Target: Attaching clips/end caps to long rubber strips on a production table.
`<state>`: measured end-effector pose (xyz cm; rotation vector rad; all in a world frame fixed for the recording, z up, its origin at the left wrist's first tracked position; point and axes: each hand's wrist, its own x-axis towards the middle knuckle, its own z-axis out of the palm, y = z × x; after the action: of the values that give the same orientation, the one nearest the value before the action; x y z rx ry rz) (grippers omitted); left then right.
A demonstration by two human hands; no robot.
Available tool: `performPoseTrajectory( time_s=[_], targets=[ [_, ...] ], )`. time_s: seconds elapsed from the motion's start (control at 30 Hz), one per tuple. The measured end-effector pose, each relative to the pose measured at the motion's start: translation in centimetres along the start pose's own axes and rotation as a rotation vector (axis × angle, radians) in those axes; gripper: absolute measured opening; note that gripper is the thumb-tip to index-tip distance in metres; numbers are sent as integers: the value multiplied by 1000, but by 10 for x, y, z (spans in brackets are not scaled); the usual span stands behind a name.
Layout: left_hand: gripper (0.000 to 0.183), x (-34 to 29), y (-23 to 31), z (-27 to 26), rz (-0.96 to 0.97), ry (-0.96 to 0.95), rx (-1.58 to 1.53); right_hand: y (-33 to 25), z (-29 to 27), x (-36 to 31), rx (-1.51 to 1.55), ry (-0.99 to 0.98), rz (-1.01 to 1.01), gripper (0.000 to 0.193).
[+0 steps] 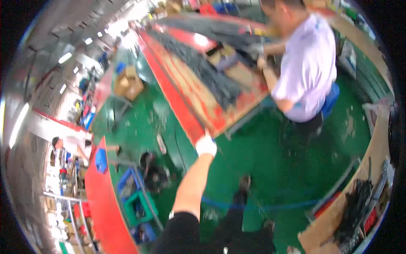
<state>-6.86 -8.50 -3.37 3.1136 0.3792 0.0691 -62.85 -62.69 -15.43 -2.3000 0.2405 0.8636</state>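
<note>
My left hand (206, 146), in a white glove, is at the near corner of a long red table (192, 127) with worn tan patches. Its fingers are smeared, and I cannot tell whether they grip the corner or something thin beside it. A narrow dark line runs along the tabletop toward this hand. Farther up the table lies a long heap of dark grey strips (207, 78), with a small open box (224, 59) beside it. My right hand is out of view.
A person in a pale shirt (306, 63) works at the table's right side. Lower left are a red bench (101, 203), a green crate (141, 207) and a blue crate (127, 182). Dark strips (355, 207) lie on a brown board at the lower right. The floor (262, 156) is green.
</note>
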Motion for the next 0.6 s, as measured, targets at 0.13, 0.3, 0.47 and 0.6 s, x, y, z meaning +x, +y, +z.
performPoseTrajectory(
  time_s=[0.13,0.3,0.47,0.6],
  targets=[
    [69,-21,-22,1,-122,-176,-45,-248,-70,126,428,-236,-51,46],
    [74,-10,5,1,-121,-144,-39,-460,-27,329,863,-141,-166,38],
    [72,-10,-12,6,-136,-53,25,-452,1,328,512,54,-244,38],
    [67,-17,-16,13,-154,-153,61,-378,-12,249,504,44,-196,40]
  ],
)
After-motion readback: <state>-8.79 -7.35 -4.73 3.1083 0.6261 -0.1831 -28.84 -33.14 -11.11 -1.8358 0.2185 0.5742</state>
